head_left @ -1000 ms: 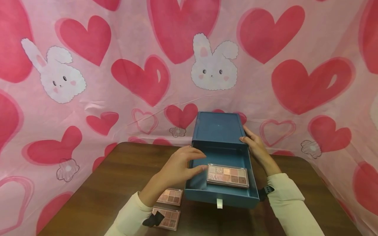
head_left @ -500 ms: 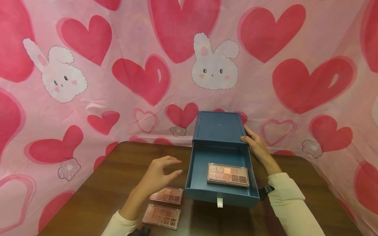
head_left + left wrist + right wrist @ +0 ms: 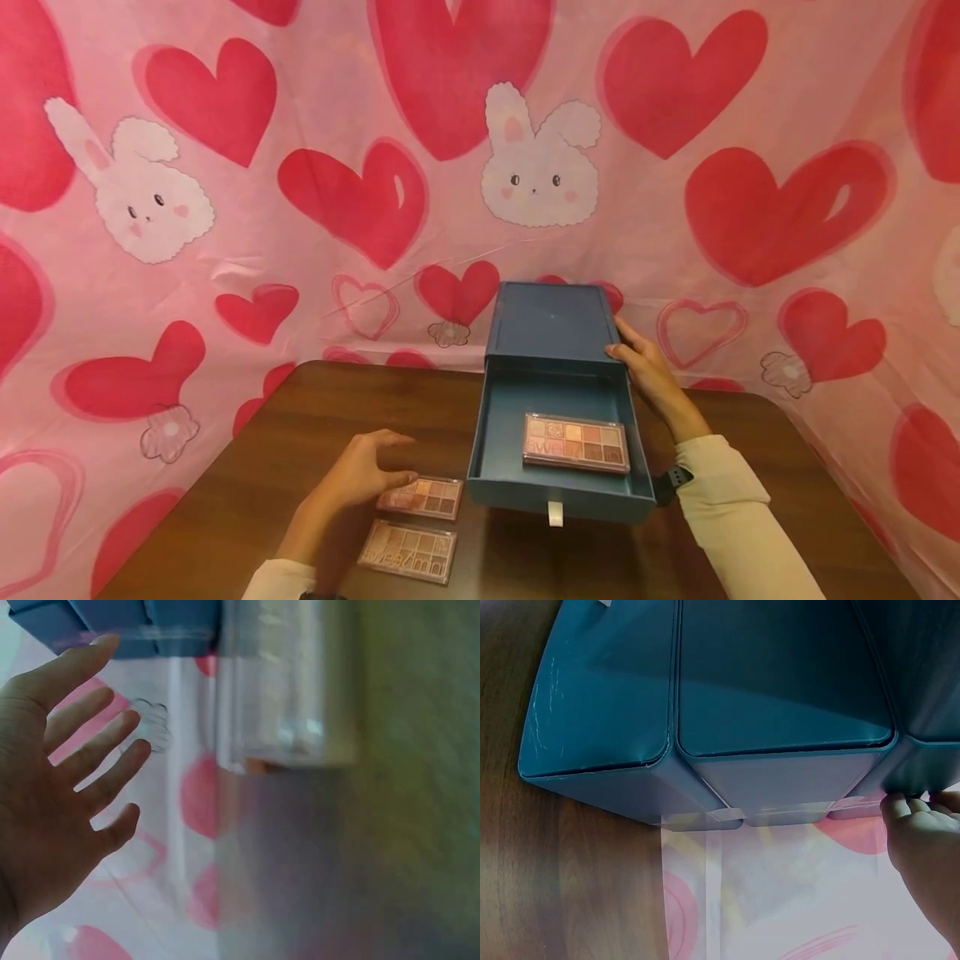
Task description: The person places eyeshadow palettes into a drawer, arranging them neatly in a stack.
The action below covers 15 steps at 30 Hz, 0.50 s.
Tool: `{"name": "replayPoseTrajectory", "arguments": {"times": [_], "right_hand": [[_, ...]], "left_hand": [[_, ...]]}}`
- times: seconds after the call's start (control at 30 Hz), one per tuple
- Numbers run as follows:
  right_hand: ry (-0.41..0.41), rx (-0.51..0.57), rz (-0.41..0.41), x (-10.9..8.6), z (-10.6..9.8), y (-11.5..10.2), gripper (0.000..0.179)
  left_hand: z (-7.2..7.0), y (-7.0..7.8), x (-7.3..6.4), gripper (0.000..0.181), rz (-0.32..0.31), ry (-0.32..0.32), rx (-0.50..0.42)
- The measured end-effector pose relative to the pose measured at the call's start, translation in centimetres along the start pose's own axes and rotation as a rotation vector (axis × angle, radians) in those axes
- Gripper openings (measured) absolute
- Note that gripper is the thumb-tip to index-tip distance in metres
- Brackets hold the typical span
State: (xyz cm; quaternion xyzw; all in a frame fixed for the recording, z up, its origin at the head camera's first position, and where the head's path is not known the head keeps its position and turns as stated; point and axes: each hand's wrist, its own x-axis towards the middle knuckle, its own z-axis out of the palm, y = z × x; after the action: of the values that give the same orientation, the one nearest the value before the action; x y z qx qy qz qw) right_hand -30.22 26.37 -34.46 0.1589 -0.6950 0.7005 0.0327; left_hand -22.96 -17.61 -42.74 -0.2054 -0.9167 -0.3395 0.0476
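My left hand hovers by the nearer end of an eyeshadow palette on the table, fingers spread, thumb overlapping that palette in the head view. The left wrist view shows the same hand holding nothing. Just in front lies a second eyeshadow palette. At the upper corner of a blue drawer box, my right hand grips its right side, thumb on the top edge and fingers along the side. The top drawer is pulled out, with another eyeshadow palette lying flat inside.
A white pull tab hangs from the drawer's front. The brown wooden table ends at a pink cloth printed with hearts and rabbits. In the right wrist view, stacked drawers of the box stand close to the cloth.
My left hand has moved from over the drawer, left and down, to the palettes on the table. The right hand, the box and the palette in the drawer have stayed put.
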Motion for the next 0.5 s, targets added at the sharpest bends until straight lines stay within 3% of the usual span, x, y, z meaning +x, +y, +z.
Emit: {"name": "replayPoseTrajectory", "arguments": {"times": [0.07, 0.2, 0.3, 0.5], "right_hand": [[-0.001, 0.001, 0.003, 0.0, 0.0, 0.1, 0.070], [-0.007, 0.011, 0.002, 0.0, 0.0, 0.2, 0.071], [-0.014, 0.017, 0.006, 0.0, 0.0, 0.2, 0.071], [-0.018, 0.019, 0.002, -0.1, -0.1, 0.2, 0.074]], "left_hand": [[0.0, -0.9, -0.1, 0.057, -0.020, -0.045, -0.032], [0.1, -2.8, -0.1, 0.064, 0.022, -0.118, -0.064], [0.1, -4.1, -0.1, 0.067, 0.054, -0.143, -0.069], [0.2, -5.2, -0.1, 0.068, 0.045, -0.180, -0.138]]}}
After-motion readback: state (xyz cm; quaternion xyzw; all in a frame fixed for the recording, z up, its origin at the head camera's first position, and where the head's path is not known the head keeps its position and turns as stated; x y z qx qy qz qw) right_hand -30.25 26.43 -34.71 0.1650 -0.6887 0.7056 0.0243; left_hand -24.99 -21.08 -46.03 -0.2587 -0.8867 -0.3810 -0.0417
